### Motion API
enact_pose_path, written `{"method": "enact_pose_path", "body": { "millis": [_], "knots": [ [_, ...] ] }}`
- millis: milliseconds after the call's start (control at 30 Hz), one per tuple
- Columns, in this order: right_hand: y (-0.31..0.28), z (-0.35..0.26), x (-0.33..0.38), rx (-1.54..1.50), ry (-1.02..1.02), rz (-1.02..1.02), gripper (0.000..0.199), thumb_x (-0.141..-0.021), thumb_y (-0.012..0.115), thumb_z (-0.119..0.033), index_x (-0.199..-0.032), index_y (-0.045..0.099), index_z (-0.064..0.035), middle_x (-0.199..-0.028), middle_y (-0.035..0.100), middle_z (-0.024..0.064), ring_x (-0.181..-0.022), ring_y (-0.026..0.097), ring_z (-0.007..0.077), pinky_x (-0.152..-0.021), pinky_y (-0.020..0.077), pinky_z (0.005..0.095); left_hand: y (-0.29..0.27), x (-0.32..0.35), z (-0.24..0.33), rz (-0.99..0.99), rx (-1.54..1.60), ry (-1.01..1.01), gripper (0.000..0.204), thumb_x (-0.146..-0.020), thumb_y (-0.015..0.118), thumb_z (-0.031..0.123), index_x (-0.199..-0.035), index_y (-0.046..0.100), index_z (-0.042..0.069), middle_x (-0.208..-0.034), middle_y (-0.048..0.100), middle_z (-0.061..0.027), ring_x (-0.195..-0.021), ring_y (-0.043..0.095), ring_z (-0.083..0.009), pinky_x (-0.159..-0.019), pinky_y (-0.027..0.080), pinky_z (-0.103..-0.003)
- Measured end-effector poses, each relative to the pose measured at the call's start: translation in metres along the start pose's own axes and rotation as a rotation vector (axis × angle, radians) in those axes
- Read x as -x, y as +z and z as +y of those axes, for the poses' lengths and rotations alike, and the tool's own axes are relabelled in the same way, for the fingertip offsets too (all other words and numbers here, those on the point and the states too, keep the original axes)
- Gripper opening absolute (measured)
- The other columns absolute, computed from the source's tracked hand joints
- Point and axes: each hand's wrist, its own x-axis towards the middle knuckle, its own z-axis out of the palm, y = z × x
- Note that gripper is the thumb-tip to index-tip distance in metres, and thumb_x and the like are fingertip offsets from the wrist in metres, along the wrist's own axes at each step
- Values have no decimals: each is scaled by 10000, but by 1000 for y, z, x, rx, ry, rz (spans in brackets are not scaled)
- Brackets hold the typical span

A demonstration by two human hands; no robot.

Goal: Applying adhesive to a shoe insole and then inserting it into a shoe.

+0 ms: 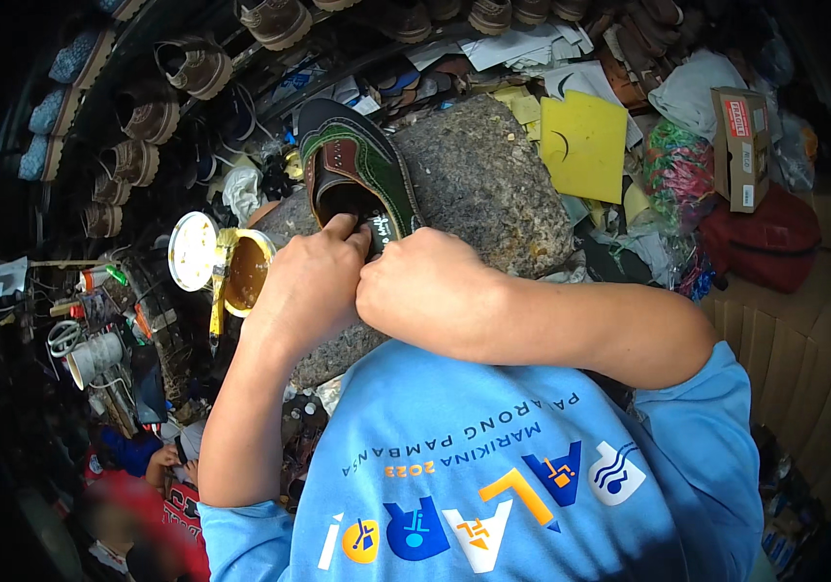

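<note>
A shoe (394,167) in green and maroon with a dark toe lies on a large grey stone (493,179), its toe pointing away from me. My left hand (314,276) is at the shoe's opening, fingers bent and reaching into it. Closed in a fist, my right hand (420,286) presses against the heel end and touches my left hand. A pale insole (380,231) with dark marks shows inside the shoe. The heel itself is mostly hidden by both hands.
Left of the stone stands an open tub of amber paste (249,272), with a yellow-handled brush (220,291) across it and its round lid (192,250) beside. Shoes (149,112) line racks at the left. Yellow sheets (585,145) and a cardboard box (740,150) lie right.
</note>
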Motion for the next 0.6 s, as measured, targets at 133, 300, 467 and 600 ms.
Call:
{"method": "enact_pose_path", "body": {
  "millis": [133,300,467,600],
  "knots": [
    [1,4,1,-4,-55,37,87,-774,670,-98,-773,745,-54,-749,749,112,-720,762,260,-601,605,393,-6,0,1,-58,13,-28,492,-782,680,117,-1256,675,-17,-1291,660,-209,-995,709,-377,-887,570,-445],
    [6,9,9,4,-46,93,91,-812,636,-117,-774,690,-53,-726,732,104,-663,748,264,-565,588,399,-6,25,3,180,277,97,558,-723,724,-14,-1277,667,-8,-1348,649,-181,-1070,698,-372,-868,591,-422],
    [-8,8,27,-28,1,108,85,-850,622,-131,-860,674,-64,-857,750,126,-727,756,257,-577,590,392,24,68,4,605,1519,-84,605,-884,685,-69,-1461,517,-7,-1231,676,-175,-831,696,-122,-645,588,-264],
    [-17,2,37,-233,23,308,217,-809,743,-156,-991,688,-52,-978,741,116,-792,738,291,-658,595,402,42,74,6,654,2361,13,688,-921,642,21,-1554,374,20,-1160,646,-157,-737,648,-142,-601,532,-291]
  ]
}}
